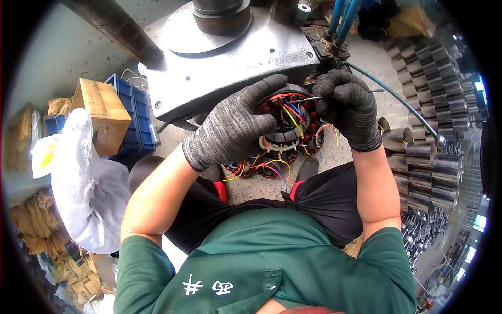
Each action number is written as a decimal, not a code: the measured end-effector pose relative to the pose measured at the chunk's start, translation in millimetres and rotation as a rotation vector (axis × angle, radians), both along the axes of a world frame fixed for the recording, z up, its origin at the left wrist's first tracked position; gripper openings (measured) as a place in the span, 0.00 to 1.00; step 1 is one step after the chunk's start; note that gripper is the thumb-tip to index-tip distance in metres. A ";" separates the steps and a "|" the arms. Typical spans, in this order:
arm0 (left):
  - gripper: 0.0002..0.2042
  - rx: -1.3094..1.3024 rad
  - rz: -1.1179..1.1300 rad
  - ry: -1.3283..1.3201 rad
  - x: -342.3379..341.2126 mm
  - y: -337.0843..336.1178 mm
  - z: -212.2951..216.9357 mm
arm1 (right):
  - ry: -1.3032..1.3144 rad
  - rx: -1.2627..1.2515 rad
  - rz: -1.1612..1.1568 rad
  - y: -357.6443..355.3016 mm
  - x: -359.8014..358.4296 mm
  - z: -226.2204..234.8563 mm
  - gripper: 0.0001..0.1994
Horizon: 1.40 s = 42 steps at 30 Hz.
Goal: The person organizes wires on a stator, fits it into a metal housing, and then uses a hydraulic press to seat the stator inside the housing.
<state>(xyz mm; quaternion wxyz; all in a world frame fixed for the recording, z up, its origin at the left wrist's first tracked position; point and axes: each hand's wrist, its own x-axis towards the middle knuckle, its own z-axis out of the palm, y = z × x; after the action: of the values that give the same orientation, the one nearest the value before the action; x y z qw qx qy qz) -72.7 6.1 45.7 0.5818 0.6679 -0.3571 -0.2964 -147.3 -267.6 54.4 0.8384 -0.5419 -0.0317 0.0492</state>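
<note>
- Concrete floor (251, 191), grey metal press base (230, 57) up front, rows of shiny steel cylinders (429, 157) on the right.
- Left hand (235, 125) grips a round motor stator (290, 120) w/ red, yellow, blue wires, held over the knees; right hand (350, 107) pinches a thin metal pick (334, 96) at it.
- Wooden box (102, 112) on blue crate (133, 118), white bag (78, 178) at left.

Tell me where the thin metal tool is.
In the head view, right of centre: the right hand grips the thin metal tool over the wound stator.

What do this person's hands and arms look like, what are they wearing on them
Both hands wear dark grey knitted work gloves with ribbed cuffs at the wrist: left hand, right hand. The forearms are bare. Short green sleeves of a shirt cover the upper arms.
</note>
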 end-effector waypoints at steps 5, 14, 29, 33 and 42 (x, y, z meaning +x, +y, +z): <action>0.32 -0.005 -0.010 -0.038 2.8 1.1 -1.4 | -0.016 0.021 -0.080 3.8 -5.5 8.7 0.14; 0.31 0.040 -0.051 -0.211 6.3 4.0 -2.5 | -0.051 -0.123 -0.062 -0.8 -7.7 14.1 0.15; 0.36 0.215 -0.010 -0.546 1.5 -5.4 4.4 | -0.051 -0.481 -0.029 1.5 -14.1 30.6 0.13; 0.36 0.215 -0.037 -0.530 3.1 -8.0 -1.3 | -0.025 -0.574 0.038 2.6 -13.0 37.7 0.13; 0.34 0.218 -0.097 -0.632 -3.9 -8.9 -9.4 | 0.076 -0.559 0.124 -1.4 -9.3 35.6 0.10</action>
<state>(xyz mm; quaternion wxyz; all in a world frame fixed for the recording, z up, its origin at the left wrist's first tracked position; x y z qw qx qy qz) -76.7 -2.8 36.3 0.3526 0.7674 -0.5173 -0.1387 -156.6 -269.1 90.1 0.6527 -0.7466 -0.0188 0.1273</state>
